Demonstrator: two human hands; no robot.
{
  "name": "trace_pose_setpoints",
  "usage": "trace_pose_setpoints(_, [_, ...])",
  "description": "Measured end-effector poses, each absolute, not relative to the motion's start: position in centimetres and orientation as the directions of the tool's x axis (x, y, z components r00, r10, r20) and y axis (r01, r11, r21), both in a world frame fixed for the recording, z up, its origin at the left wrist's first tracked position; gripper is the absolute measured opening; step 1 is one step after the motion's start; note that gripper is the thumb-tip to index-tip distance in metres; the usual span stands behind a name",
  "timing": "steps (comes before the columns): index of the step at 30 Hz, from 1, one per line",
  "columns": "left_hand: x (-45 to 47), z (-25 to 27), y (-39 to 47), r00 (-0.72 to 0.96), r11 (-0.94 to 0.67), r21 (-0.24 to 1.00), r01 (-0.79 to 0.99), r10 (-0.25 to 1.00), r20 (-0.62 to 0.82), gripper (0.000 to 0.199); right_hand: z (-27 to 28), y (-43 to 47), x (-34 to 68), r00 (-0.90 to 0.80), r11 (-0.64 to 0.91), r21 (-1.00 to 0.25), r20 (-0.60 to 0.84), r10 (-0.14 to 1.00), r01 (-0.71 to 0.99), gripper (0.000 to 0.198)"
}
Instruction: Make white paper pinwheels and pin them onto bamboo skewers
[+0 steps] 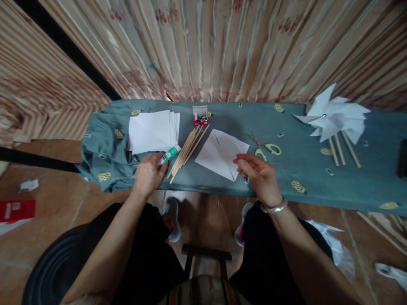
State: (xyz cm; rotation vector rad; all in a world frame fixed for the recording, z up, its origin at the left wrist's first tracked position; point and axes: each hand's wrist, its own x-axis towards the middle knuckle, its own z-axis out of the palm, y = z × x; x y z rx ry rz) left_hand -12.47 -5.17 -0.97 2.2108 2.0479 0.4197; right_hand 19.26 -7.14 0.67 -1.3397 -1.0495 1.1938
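A white square of paper (214, 154) lies on the cloth-covered table, with slits running in from its corners. My right hand (259, 173) is over the paper's right edge, thumb and fingertips pinched together; whether anything is between them is hidden. The fingers of my left hand (150, 173) are closed about the lower end of a green and white glue tube (171, 153), low over the table. Several thin wooden sticks (187, 153) lie between the tube and the paper. Scissors with yellow-green handles (265, 148) rest partly open beyond my right hand.
A stack of white paper (151, 131) lies at the left. An open small red box (200, 116) of metal pins stands at the back. White paper pinwheels (332, 114) on sticks lie at the right. A pleated curtain (203, 51) hangs behind the table (286, 123).
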Motion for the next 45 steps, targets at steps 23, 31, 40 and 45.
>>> trace_pose_setpoints(23, [-7.9, 0.2, -5.2, 0.387, -0.504, 0.229, 0.833, 0.825, 0.411, 0.032, -1.4, -7.8, 23.3, -0.114, 0.315, -0.648, 0.334, 0.936, 0.693, 0.03])
trace_pose_setpoints(31, [-0.7, -2.0, -4.9, 0.674, -0.741, 0.315, 0.594, 0.671, 0.308, 0.023, -2.7, -7.5, 22.4, -0.385, 0.462, -0.541, 0.257, 0.886, 0.703, 0.04])
trace_pose_setpoints(40, [0.1, -2.1, -5.0, 0.661, -0.731, 0.338, 0.593, 0.681, 0.315, 0.02, -2.5, -7.3, 22.5, -0.384, 0.456, -0.571, 0.251, 0.889, 0.682, 0.035])
trace_pose_setpoints(45, [0.2, -2.8, -4.8, 0.571, -0.654, 0.452, 0.606, 0.754, 0.325, 0.019, -2.3, -7.4, 22.1, -0.335, 0.431, -0.593, 0.272, 0.902, 0.68, 0.031])
